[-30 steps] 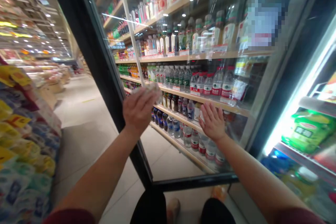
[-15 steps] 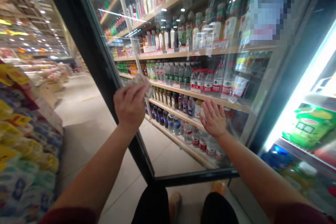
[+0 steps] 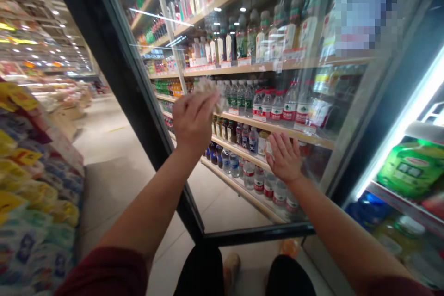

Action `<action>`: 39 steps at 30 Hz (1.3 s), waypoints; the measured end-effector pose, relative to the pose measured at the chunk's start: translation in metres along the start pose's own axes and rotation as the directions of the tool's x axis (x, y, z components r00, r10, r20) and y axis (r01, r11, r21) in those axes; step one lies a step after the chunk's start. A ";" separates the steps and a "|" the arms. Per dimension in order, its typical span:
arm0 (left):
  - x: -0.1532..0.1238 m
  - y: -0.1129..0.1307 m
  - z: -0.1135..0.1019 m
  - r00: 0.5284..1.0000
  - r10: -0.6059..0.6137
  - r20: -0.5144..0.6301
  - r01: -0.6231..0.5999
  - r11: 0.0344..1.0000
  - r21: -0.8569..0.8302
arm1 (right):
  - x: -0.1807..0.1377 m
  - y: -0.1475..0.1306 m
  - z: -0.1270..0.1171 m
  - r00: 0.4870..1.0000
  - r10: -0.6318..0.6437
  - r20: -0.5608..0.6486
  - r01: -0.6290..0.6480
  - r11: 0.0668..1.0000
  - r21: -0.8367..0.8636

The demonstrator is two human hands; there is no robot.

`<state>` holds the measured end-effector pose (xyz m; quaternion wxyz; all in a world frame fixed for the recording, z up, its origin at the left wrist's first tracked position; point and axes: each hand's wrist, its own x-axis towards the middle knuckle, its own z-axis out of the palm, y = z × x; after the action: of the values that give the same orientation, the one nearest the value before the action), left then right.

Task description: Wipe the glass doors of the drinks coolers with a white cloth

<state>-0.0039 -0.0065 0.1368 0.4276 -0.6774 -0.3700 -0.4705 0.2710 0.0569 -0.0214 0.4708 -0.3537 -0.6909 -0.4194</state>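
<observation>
Glass: the door [image 3: 243, 203] fills the centre of the frame. It stands swung open. Its black frame [image 3: 114, 78] runs from the upper left down to the bottom centre, so the pane's long axis is upright, though it leans in the picture.

Left hand [image 3: 192, 120]: centre of the frame, fingers curled shut round a pale wad [image 3: 209, 87]. You cannot tell whether it is tissue or cloth. The wad pokes out above the fingertips, against the pane or just off it; blur hides the contact.

Right hand [image 3: 284, 157]: lower and to the right of the left one, well apart from the wad. It is open flat with the fingers spread, palm on the glass, holding nothing.

Relation to note: the wad lies up and to the left of your right hand, and most of the pane lies above and to the right of both hands. The left hand is nearer the black frame, the right nearer the door's lower right corner.

Through the pane are shelves of bottles [image 3: 274, 106]. A green pack [image 3: 409, 169] sits in the lit cabinet at the right edge. Stacked packets [image 3: 34, 185] fill the left edge.
</observation>
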 end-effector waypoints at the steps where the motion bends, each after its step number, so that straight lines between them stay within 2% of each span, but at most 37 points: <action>1: 0.015 -0.001 0.002 0.998 -0.053 -0.027 0.053 0.999 0.011 | -0.001 0.000 0.001 1.000 0.009 0.004 -0.009 1.000 0.011; 3: 0.025 0.008 0.011 0.992 -0.089 -0.092 0.092 0.996 0.021 | -0.001 -0.001 0.002 1.000 0.018 0.007 -0.018 1.000 0.019; 5: 0.007 0.029 0.022 0.994 0.010 -0.110 -0.008 1.000 0.017 | 0.000 -0.001 0.002 1.000 0.010 -0.002 -0.010 1.000 0.001; 6: -0.007 0.040 0.028 0.991 0.099 -0.085 -0.099 0.995 0.010 | 0.001 -0.002 0.001 1.000 0.003 -0.007 -0.003 1.000 -0.012; 7: -0.020 0.049 0.032 0.974 0.226 -0.012 -0.226 0.974 -0.008 | 0.002 -0.002 0.001 1.000 -0.004 -0.010 0.004 1.000 -0.025; 9: -0.030 0.058 0.037 0.930 0.351 0.106 -0.347 0.936 -0.059 | 0.003 -0.001 -0.001 1.000 -0.015 -0.014 0.014 0.999 -0.040; 11: -0.013 0.054 0.035 0.946 0.294 0.136 -0.286 0.955 -0.079 | 0.003 0.000 -0.002 1.000 -0.021 -0.022 0.020 0.999 -0.040; 13: 0.022 0.044 0.032 0.987 0.131 0.092 -0.126 0.991 -0.052 | 0.003 0.001 -0.002 0.999 -0.023 -0.035 0.022 0.999 -0.032; 16: 0.061 0.041 0.031 0.999 -0.034 0.033 0.034 0.999 0.008 | 0.001 0.001 -0.001 0.999 -0.013 -0.038 0.012 1.000 -0.008; 18: 0.056 0.054 0.036 1.000 -0.011 0.020 0.010 0.999 0.033 | 0.001 0.001 0.000 1.000 0.001 -0.018 -0.001 1.000 -0.003; 20: 0.037 0.072 0.043 0.984 0.148 0.099 -0.149 0.989 0.004 | 0.001 0.001 0.000 1.000 0.001 -0.009 -0.001 1.000 -0.013; 22: 0.027 0.084 0.048 0.914 0.338 0.225 -0.327 0.941 -0.086 | 0.002 0.001 0.000 1.000 -0.010 -0.017 0.009 1.000 -0.025; 23: 0.031 0.085 0.049 0.888 0.379 0.262 -0.361 0.925 -0.114 | 0.002 0.001 -0.001 1.000 -0.015 -0.022 0.014 0.999 -0.031; 24: 0.041 0.083 0.049 0.891 0.368 0.266 -0.350 0.930 -0.114 | 0.002 0.001 -0.001 1.000 -0.019 -0.025 0.018 0.999 -0.036; 25: 0.057 0.079 0.048 0.917 0.316 0.243 -0.303 0.949 -0.090 | 0.002 0.001 -0.002 1.000 -0.020 -0.021 0.019 0.999 -0.040; 27: 0.094 0.069 0.044 0.982 0.145 0.124 -0.145 0.989 -0.008 | 0.001 0.002 -0.002 1.000 -0.011 -0.004 0.011 0.999 -0.042; 29: 0.119 0.066 0.045 0.998 0.050 0.024 -0.050 0.998 0.028 | 0.000 0.002 -0.001 1.000 0.006 0.012 -0.005 1.000 -0.027; 31: 0.117 0.075 0.052 0.999 0.042 0.016 -0.042 0.999 0.018 | -0.002 0.002 0.001 0.999 0.022 0.027 -0.022 1.000 -0.003; 32: 0.107 0.084 0.057 0.994 0.090 0.057 -0.090 0.996 -0.008 | -0.002 0.002 0.003 0.999 0.028 0.030 -0.028 1.000 0.010; 33: 0.094 0.093 0.063 0.976 0.176 0.125 -0.171 0.984 -0.052 | -0.003 0.002 0.004 0.999 0.031 0.026 -0.031 0.999 0.022; 34: 0.080 0.102 0.068 0.927 0.316 0.204 -0.298 0.947 -0.117 | -0.004 0.003 0.005 0.999 0.029 0.014 -0.029 0.999 0.032; 36: 0.065 0.114 0.075 0.771 0.556 0.310 -0.502 0.831 -0.241 | -0.005 0.003 0.006 1.000 0.021 -0.019 -0.020 0.999 0.041; 37: 0.066 0.115 0.075 0.719 0.610 0.334 -0.548 0.793 -0.267 | -0.005 0.004 0.006 1.000 0.016 -0.026 -0.015 0.999 0.041; 38: 0.075 0.113 0.074 0.712 0.611 0.345 -0.555 0.792 -0.256 | -0.005 0.004 0.005 1.000 0.014 -0.022 -0.013 0.999 0.041; 39: 0.089 0.108 0.072 0.749 0.568 0.341 -0.527 0.823 -0.212 | -0.005 0.004 0.004 1.000 0.016 -0.007 -0.016 0.999 0.041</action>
<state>0.1418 0.0298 0.1825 0.4292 -0.8563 -0.2080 -0.1984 0.2743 0.0619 -0.0256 0.4838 -0.3480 -0.6946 -0.4029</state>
